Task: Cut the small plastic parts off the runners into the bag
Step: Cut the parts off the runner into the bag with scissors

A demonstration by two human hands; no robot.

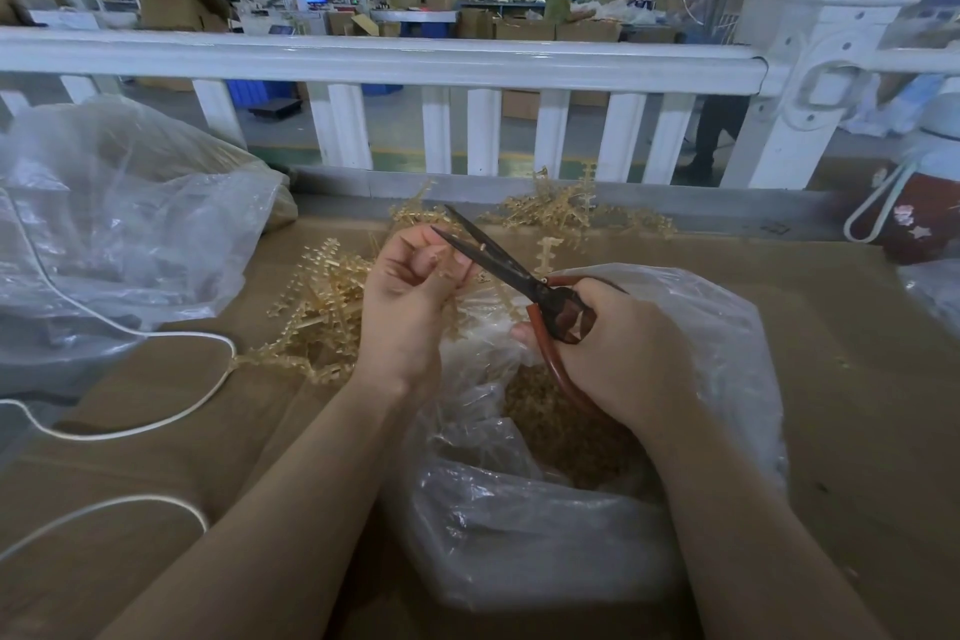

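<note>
The left hand is curled closed over the open mouth of a clear plastic bag, pinching a small pale yellow runner between thumb and fingertips. The right hand is wrapped around the red handles of a pair of scissors, fingers through the loops. The dark blades are parted, their tips pointing up and to the left, and the runner sits just at the blades near the left fingertips; whether the blades touch it I cannot tell.

The bag stands on the brown counter directly under both hands, and a heap of small yellowish cut parts lies inside it. More uncut runners lie in a loose pile on the counter to the left of the bag, and another pile rests farther back, near a white railing. A larger crumpled clear bag sits at the far left, with a white cord looping across the counter beside it.
</note>
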